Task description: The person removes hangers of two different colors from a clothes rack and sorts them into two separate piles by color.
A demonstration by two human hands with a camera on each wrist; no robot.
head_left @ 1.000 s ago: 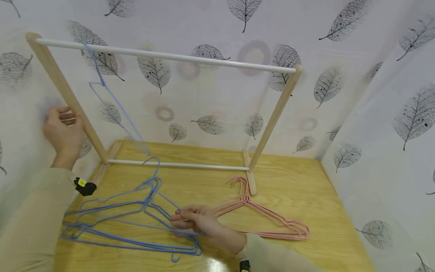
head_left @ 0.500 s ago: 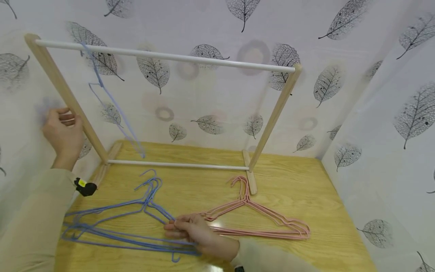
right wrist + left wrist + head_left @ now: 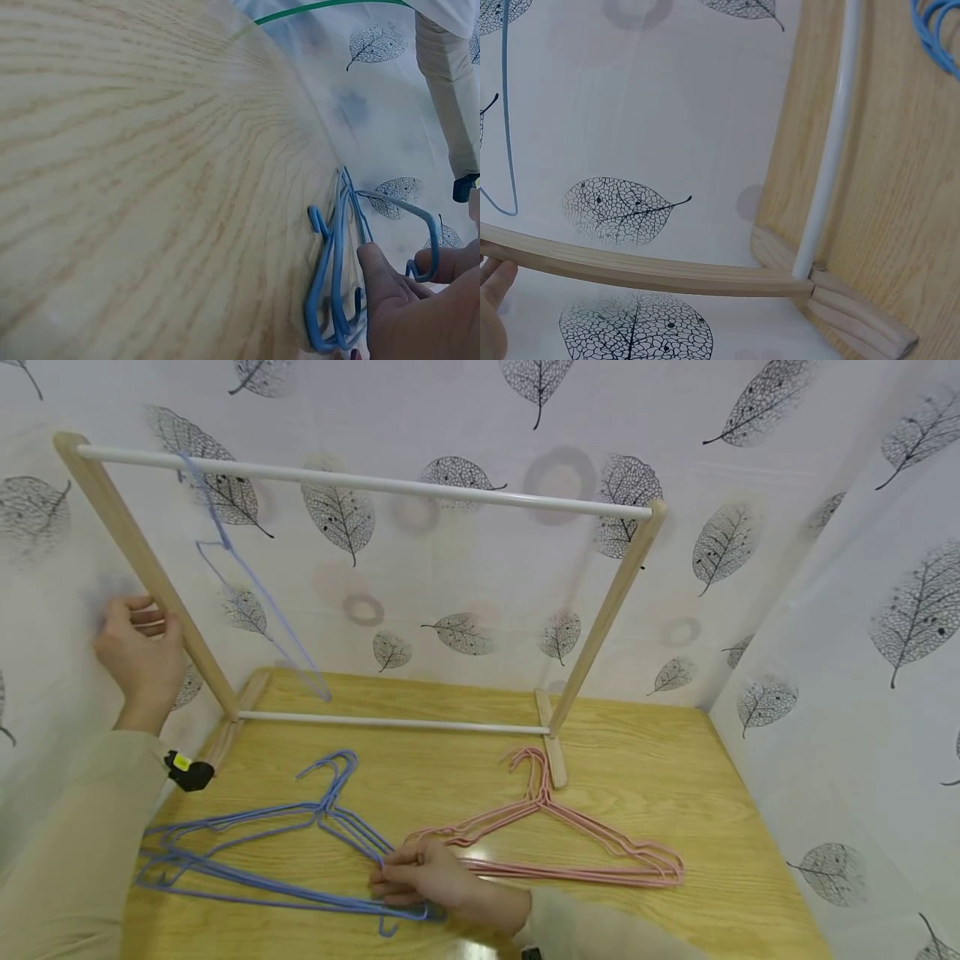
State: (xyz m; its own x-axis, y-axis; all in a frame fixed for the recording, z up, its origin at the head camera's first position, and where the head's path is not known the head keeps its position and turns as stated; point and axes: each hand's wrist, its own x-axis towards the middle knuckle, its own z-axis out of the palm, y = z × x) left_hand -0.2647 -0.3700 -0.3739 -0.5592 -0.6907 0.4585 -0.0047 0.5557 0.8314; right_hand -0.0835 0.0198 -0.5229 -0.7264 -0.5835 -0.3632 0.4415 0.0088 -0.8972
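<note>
My right hand (image 3: pixel 431 877) grips the right end of the pile of blue hangers (image 3: pixel 322 810) lying on the table. In the right wrist view, a blue hanger's bent end (image 3: pixel 420 217) passes by the curled fingers of that hand (image 3: pixel 420 307); the palm hides part of the pile. My left hand (image 3: pixel 142 652) holds the left wooden post (image 3: pixel 161 581) of a small clothes rack, with fingertips (image 3: pixel 496 281) against the wood in the left wrist view. One blue hanger (image 3: pixel 262 593) hangs from the rack's white top rail (image 3: pixel 360 483), near the left end.
Several pink hangers (image 3: pixel 555 827) lie stacked to the right of the blue ones. The rack's right post (image 3: pixel 607 618) and foot (image 3: pixel 551 752) stand behind them. A white lower rail (image 3: pixel 397 723) runs close over the wooden table (image 3: pixel 660 768). Leaf-patterned curtains (image 3: pixel 480 577) surround it.
My right hand has moved down and slightly left, lowering a raised blue hanger until its hook lines up with the pile. The hanging hanger sways slightly. My left hand stays on the post.
</note>
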